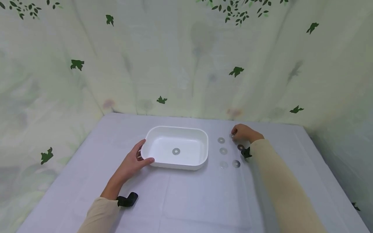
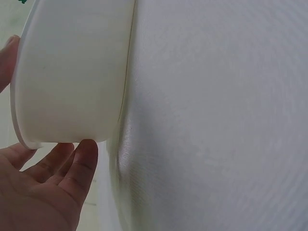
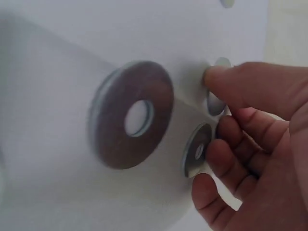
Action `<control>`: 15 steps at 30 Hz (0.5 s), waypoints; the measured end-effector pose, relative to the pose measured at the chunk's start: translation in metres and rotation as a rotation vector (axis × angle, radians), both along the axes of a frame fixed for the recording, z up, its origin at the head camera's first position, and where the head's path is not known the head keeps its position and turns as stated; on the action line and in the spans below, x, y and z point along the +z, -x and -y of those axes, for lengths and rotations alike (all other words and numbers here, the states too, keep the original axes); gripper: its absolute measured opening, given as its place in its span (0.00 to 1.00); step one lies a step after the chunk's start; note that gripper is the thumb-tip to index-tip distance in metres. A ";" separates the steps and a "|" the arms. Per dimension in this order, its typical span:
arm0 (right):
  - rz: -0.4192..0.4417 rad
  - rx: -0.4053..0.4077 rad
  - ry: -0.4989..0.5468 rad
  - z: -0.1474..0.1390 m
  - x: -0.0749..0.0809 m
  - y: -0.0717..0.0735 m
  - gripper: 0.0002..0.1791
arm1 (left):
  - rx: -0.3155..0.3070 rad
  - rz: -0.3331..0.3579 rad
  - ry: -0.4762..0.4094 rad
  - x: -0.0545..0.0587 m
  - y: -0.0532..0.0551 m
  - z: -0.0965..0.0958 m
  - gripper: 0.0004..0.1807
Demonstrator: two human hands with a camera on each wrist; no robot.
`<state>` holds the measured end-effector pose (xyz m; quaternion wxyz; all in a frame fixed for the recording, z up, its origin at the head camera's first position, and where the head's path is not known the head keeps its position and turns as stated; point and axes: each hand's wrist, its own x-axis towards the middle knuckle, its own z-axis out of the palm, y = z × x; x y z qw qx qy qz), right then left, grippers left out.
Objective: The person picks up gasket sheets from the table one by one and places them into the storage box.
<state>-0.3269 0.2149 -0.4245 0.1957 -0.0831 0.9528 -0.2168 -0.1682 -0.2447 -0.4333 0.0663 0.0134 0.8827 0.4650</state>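
A white rounded rectangular tray [image 1: 175,166] lies on the table with one flat metal washer [image 1: 173,151] inside it. My left hand [image 1: 132,165] grips the tray's left end, thumb over the front corner and fingers at the end wall. In the left wrist view the fingertips of this hand [image 2: 48,192] touch the tray's outer wall [image 2: 72,72]. To the right of the tray, my right hand [image 1: 245,132] has its thumb and curled forefinger on a washer [image 3: 215,103], pinching it close to the tabletop. Two more washers show near that hand, a large-looking one [image 3: 108,130] and a smaller-looking one [image 3: 192,149].
Several loose washers lie between the tray and my right arm, among them a washer [image 1: 219,140] at the back and a shiny washer [image 1: 238,164] in front. White cloth covers the table [image 1: 192,200]. A leaf-patterned curtain [image 1: 175,64] hangs behind its far edge.
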 end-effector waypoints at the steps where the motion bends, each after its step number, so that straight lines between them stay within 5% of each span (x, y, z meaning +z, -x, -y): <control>1: 0.002 0.005 0.003 0.002 0.001 0.001 0.16 | 0.003 -0.001 0.000 0.001 -0.001 0.001 0.54; 8: -0.081 0.082 0.030 0.012 -0.002 0.008 0.13 | 0.009 0.004 0.006 0.007 -0.004 0.007 0.55; 15: -0.061 0.076 0.037 -0.002 -0.002 -0.006 0.19 | 0.003 0.020 0.006 0.002 0.001 -0.003 0.55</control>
